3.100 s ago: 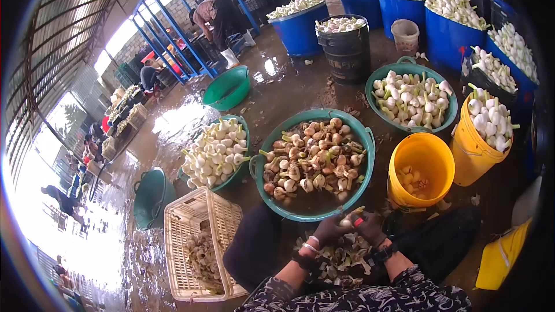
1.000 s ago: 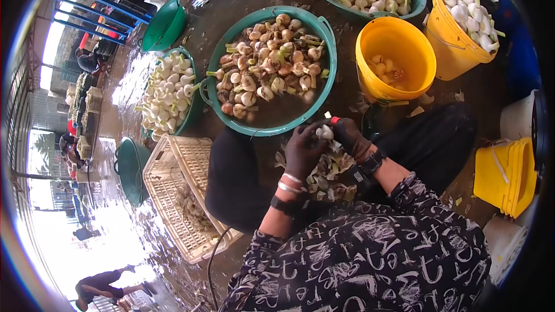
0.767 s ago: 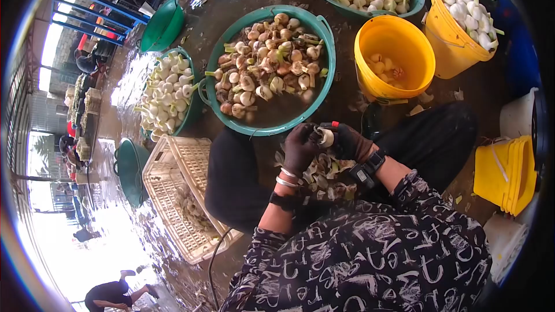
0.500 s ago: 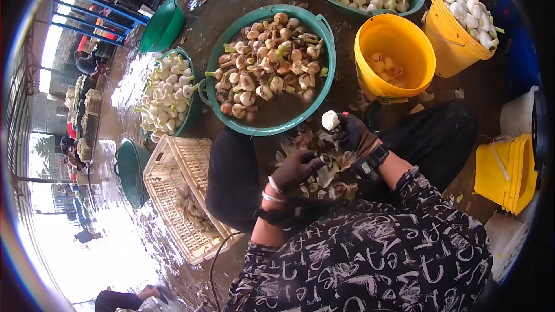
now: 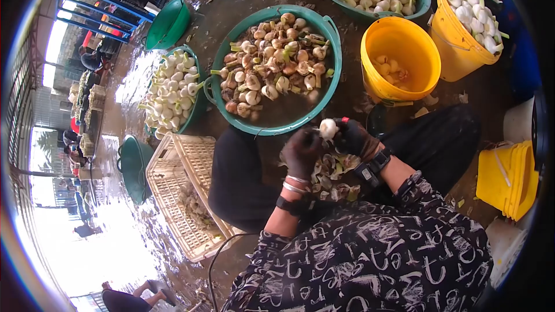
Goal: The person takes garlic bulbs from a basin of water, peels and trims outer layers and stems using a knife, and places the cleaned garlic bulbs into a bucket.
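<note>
As the right hand (image 5: 355, 138) grips a round white garlic bulb (image 5: 328, 128) near the round green plastic tub (image 5: 270, 132), the curled left hand (image 5: 302, 151), contents unclear, should peel gently.

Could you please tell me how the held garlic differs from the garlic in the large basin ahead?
The held garlic looks clean and white; the basin garlic is mostly brownish. The held garlic is a single bulb, the basin garlic a pile. Both are rounded bulbs.

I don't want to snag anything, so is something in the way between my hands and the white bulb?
Nothing visible besides the dark gloves: the right hand holds the white bulb, and the left hand is close beside it.
</note>
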A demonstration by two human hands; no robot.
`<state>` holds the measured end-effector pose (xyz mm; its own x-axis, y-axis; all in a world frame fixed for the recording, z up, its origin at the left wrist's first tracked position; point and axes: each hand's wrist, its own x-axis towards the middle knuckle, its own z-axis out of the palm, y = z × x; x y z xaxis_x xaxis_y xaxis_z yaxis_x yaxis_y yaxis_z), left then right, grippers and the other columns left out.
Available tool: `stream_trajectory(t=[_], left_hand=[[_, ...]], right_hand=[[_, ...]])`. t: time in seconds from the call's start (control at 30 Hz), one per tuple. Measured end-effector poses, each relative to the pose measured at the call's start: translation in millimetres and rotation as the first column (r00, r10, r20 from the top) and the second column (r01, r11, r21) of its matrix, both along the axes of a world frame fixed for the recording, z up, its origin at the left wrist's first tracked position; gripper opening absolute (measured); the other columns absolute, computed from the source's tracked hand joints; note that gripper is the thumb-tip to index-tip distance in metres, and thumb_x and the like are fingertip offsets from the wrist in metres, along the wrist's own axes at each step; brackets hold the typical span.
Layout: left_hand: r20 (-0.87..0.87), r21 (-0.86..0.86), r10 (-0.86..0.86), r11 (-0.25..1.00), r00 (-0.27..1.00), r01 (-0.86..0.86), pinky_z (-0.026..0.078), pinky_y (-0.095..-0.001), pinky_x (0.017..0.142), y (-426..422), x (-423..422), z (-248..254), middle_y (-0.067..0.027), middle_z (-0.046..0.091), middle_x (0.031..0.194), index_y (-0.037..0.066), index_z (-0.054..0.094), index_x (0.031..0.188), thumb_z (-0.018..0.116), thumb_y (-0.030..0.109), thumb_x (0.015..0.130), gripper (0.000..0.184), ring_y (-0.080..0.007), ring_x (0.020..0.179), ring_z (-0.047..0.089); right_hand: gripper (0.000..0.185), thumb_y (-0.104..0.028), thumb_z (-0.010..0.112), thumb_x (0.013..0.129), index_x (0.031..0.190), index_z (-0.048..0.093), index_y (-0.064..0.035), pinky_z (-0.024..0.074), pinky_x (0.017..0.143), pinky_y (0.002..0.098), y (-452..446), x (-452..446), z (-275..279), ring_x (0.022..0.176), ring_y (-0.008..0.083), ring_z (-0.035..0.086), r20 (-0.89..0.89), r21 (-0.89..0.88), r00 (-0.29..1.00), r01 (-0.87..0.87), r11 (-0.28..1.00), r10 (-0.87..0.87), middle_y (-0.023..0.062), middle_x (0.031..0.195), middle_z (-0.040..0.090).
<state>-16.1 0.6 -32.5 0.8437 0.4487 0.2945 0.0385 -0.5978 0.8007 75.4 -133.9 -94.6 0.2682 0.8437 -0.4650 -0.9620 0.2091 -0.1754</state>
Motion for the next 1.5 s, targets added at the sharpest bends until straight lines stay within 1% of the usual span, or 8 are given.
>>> stream_trajectory(t=[0.03,0.13,0.23,0.73,0.9,1.0,1.13,1.5], left_hand=[[-0.011,0.004,0.077,0.997,0.997,-0.077,0.049,-0.0254,0.06,13.0,2.9,-7.1,-0.0084,0.066,0.068,0.003,0.066,0.079,0.066,0.006,0.075,0.005,-0.0131,0.062,0.063],[-0.292,0.0,0.163,0.985,0.942,-0.17,0.05,-0.0336,0.062,58.7,5.4,-18.7,-0.0124,0.066,0.073,0.006,0.068,0.079,0.067,0.025,0.075,0.019,-0.0288,0.063,0.064],[-0.735,-0.007,-0.148,0.978,0.662,0.211,0.05,-0.0388,0.071,65.9,0.5,-9.8,-0.0178,0.065,0.08,0.002,0.067,0.078,0.067,0.033,0.073,0.031,-0.0332,0.076,0.063],[-0.625,0.355,0.289,0.933,0.725,-0.065,0.048,-0.0435,0.084,149.9,137.2,-71.1,-0.0207,0.053,0.12,0.012,0.032,0.136,0.076,0.046,0.06,0.094,-0.0356,0.103,0.057],[-0.665,-0.121,-0.021,0.989,0.747,-0.08,0.051,-0.0373,0.07,174.9,98.6,-118.9,-0.0146,0.067,0.082,0.004,0.068,0.088,0.073,0.055,0.065,0.057,-0.0283,0.077,0.065],[-0.554,-0.584,-0.239,0.794,0.798,-0.167,0.051,-0.0309,0.064,131.7,69.3,-85.4,-0.0115,0.068,0.08,0.001,0.068,0.088,0.072,0.052,0.069,0.054,-0.0203,0.068,0.065],[-0.415,-0.264,-0.369,0.923,0.831,0.279,0.049,-0.0296,0.06,58.1,36.7,-20.9,-0.007,0.066,0.081,0.001,0.062,0.103,0.076,0.04,0.069,0.054,-0.0166,0.068,0.063],[-0.368,0.063,-0.357,0.912,0.859,0.406,0.048,-0.0411,0.075,32.6,18.3,-14.4,-0.0177,0.06,0.098,0.011,0.061,0.109,0.074,0.054,0.061,0.066,-0.0345,0.086,0.061]], right_hand=[[0.029,-0.032,0.042,0.093,0.091,0.057,-0.0074,0.0297,0.039,0.0204,1.3,-2.9,-2.5,0.043,0.0069,0.037,0.714,0.011,0.693,0.137,0.991,-0.103,-0.0031,0.057,0.043],[0.028,-0.03,0.041,0.093,0.089,0.057,-0.0073,0.0301,0.04,0.0205,-2.7,-7.6,5.3,0.044,0.0079,0.037,0.983,0.086,0.15,0.151,0.985,-0.109,-0.0016,0.056,0.043],[0.025,-0.028,0.049,0.09,0.088,0.056,-0.004,0.0352,0.042,0.0217,-2.3,-2.1,15.7,0.046,0.0106,0.044,0.302,-0.195,0.952,0.009,0.981,0.051,0.0025,0.061,0.049],[0.019,-0.017,0.06,0.073,0.085,0.059,-0.0024,0.0453,0.064,0.0357,-7.4,19.0,24.6,0.073,0.0191,0.059,0.651,-0.745,0.407,0.183,0.642,0.64,0.0088,0.075,0.06],[0.057,-0.058,0.039,0.089,0.106,0.056,-0.0059,0.0513,0.065,0.0386,-34.7,77.4,86.5,0.075,0.0226,0.062,0.417,0.127,0.745,0.52,0.845,-0.521,0.0106,0.09,0.063],[0.056,-0.06,0.037,0.09,0.104,0.058,-0.0097,0.0494,0.057,0.0287,-28.7,66.7,86.1,0.062,0.0152,0.06,0.729,-0.245,0.665,0.475,0.845,-0.163,0.0045,0.076,0.062],[0.034,-0.033,0.059,0.088,0.073,0.065,-0.0034,0.0419,0.048,0.0301,3.0,25.6,17.4,0.05,0.0137,0.055,0.931,-0.356,0.161,0.605,0.713,0.328,0.0041,0.059,0.061],[0.031,-0.03,0.06,0.087,0.074,0.066,-0.0025,0.038,0.048,0.0236,-3.5,2.9,36.4,0.056,0.0058,0.05,0.783,-0.465,0.563,0.246,0.85,0.266,-0.0015,0.063,0.058]])
